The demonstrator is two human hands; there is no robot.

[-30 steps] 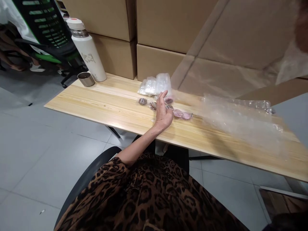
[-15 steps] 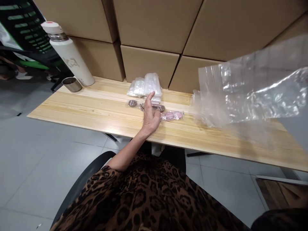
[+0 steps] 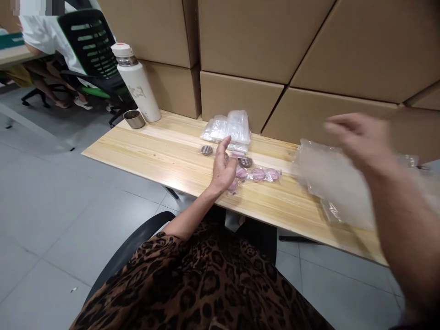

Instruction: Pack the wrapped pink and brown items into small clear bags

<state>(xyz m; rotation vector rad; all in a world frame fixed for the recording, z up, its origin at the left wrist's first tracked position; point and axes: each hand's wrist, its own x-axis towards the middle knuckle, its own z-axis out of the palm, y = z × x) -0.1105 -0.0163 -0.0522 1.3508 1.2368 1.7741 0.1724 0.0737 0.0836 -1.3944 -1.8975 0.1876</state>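
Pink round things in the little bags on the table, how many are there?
4 small pink round pieces show, and partly behind the left hand. More may be hidden.

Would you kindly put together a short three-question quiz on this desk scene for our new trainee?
1. True or false: the left hand rests at the near edge of the wooden table, beside the pink and dark round items in clear wrap.
2. Which thing stands next to the white bottle?
A. a small metal cup
B. a red mug
C. a glass jar
3. Fill in: the right hand is raised, fingers spread, above the large clear plastic ____.

Key: 1 true; 2 A; 3 bag.
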